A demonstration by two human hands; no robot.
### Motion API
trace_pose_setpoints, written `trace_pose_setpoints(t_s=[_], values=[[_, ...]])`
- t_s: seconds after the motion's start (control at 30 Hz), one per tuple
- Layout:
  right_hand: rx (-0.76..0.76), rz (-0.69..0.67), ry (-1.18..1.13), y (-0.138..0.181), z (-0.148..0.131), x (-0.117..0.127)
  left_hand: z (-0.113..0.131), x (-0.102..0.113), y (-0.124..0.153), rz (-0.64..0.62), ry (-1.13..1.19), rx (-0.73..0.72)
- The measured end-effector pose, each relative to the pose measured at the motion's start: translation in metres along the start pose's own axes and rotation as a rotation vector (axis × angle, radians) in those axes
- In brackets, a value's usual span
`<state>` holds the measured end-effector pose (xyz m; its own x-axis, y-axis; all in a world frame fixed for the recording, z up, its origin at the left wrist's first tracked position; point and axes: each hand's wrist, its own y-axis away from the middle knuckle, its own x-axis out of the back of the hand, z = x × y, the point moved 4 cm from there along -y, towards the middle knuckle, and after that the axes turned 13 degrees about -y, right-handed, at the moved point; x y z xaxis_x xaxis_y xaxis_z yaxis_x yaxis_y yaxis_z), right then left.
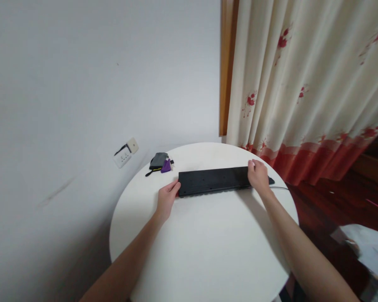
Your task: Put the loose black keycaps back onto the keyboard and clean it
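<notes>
The long flat black plastic keyboard [217, 180], lying underside up, stretches left to right across the far half of the round white table [208, 243], its long axis crosswise to my arms. My left hand [166, 200] curls its fingers against the left short end, lightly closed there. My right hand [258, 176] lies over the right end, fingers bent down over the far edge, gripping. Both hands are equally near, one per end.
</notes>
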<state>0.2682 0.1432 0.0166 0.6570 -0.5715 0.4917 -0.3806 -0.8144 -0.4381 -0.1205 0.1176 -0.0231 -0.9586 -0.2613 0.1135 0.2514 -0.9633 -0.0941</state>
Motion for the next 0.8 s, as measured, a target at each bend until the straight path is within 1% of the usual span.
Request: trace_pose_setpoints(t_s=[0.03, 0.07, 0.1, 0.17, 0.2, 0.3, 0.4, 0.5, 0.6, 0.63, 0.7, 0.8], values=[[-0.119, 0.024, 0.091, -0.006, 0.017, 0.006, 0.000, 0.000, 0.000, -0.002, -0.006, 0.000], [-0.233, -0.003, 0.164, -0.010, 0.031, 0.009, -0.001, 0.000, 0.000, -0.005, -0.014, 0.003], [-0.313, -0.035, 0.206, -0.012, 0.043, 0.011, -0.001, 0.000, 0.000, -0.006, -0.026, 0.005], [-0.382, -0.072, 0.238, -0.014, 0.057, 0.012, 0.000, 0.001, 0.000, -0.007, -0.050, -0.007], [-0.388, -0.070, 0.226, -0.014, 0.061, 0.013, 0.001, 0.001, 0.000, -0.005, -0.062, -0.022], [-0.350, 0.005, 0.076, -0.017, 0.062, 0.015, 0.008, 0.006, 0.000, 0.014, -0.123, -0.073], [-0.266, 0.137, -0.238, -0.020, 0.060, 0.018, 0.017, 0.013, -0.001, 0.061, -0.205, -0.159], [-0.171, 0.309, -0.528, -0.024, 0.058, 0.024, 0.022, 0.018, -0.003, 0.102, -0.275, -0.249], [-0.106, 0.433, -0.715, -0.026, 0.056, 0.028, 0.018, 0.017, -0.005, 0.065, -0.286, -0.281], [-0.103, 0.447, -0.761, -0.026, 0.055, 0.029, 0.016, 0.015, -0.005, 0.035, -0.271, -0.289], [-0.108, 0.425, -0.833, -0.025, 0.053, 0.029, 0.012, 0.012, -0.004, -0.018, -0.250, -0.290], [-0.117, 0.353, -0.894, -0.021, 0.045, 0.030, 0.008, 0.011, -0.004, -0.026, -0.258, -0.264]])
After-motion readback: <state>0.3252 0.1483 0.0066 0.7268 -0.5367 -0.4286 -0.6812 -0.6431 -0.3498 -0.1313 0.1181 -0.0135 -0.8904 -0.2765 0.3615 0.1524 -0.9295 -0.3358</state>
